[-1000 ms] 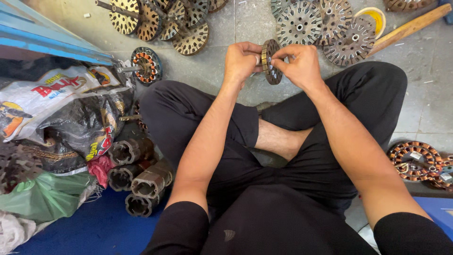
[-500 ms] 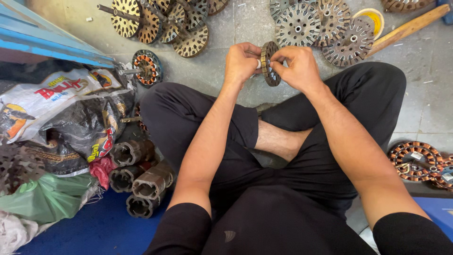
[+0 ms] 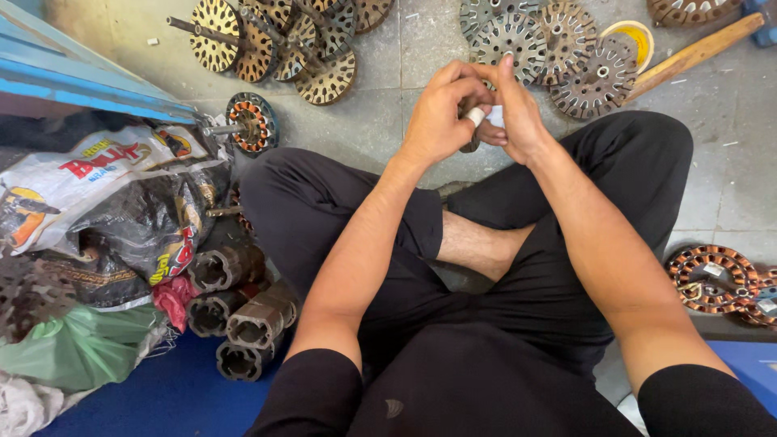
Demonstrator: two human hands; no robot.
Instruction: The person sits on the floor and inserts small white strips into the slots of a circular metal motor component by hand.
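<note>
Sitting cross-legged on the concrete floor [image 3: 405, 48], we have both hands raised in front of us and pressed together. Our left hand [image 3: 441, 113] is curled tightly around a small dark metal part [image 3: 470, 144], of which only a sliver shows below the fingers; our right hand [image 3: 514, 113] closes against it from the other side. We judge we are working something off or onto this part. Next, it seems, comes a firm twist or pull. Slotted rotor discs [image 3: 518, 36] lie ahead, copper-wound stators [image 3: 712, 275] at right, metal sleeves [image 3: 243, 316] at left.
</note>
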